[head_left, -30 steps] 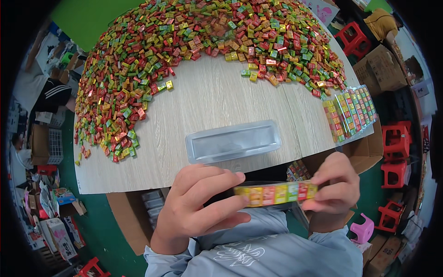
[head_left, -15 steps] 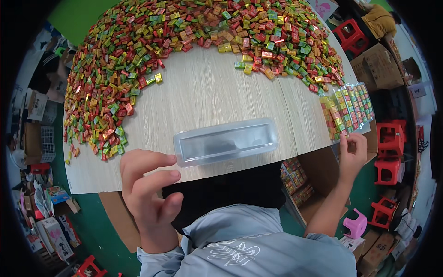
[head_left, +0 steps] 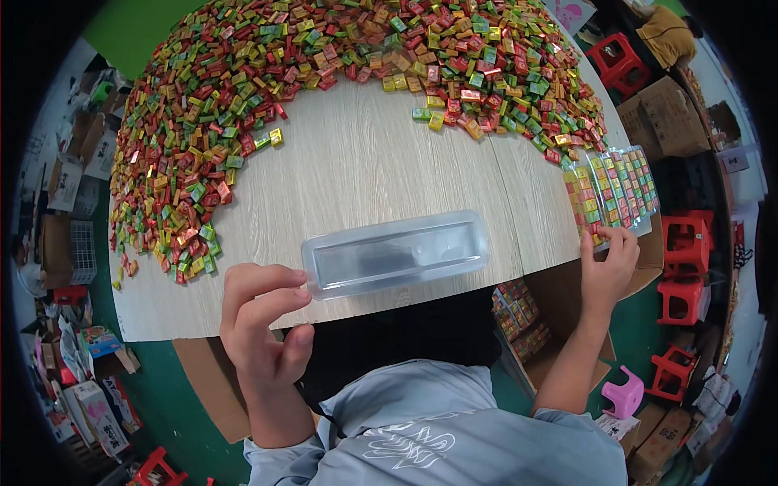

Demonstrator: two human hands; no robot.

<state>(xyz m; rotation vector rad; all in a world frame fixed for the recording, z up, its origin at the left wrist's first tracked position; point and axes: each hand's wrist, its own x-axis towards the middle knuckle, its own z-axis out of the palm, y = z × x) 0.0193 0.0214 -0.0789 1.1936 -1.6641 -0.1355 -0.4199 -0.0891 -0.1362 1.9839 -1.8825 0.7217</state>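
My left hand [head_left: 259,332] is loose and holds nothing, just beside the clear plastic tray [head_left: 395,255] in the middle of the frame, and my right hand [head_left: 611,266] touches the packs of little shiny blocks [head_left: 620,193] at the frame's right, but I can't tell if it grips them.

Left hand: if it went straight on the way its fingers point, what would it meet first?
The left hand would likely meet the near left end of the clear plastic tray; fingertip height is unclear.
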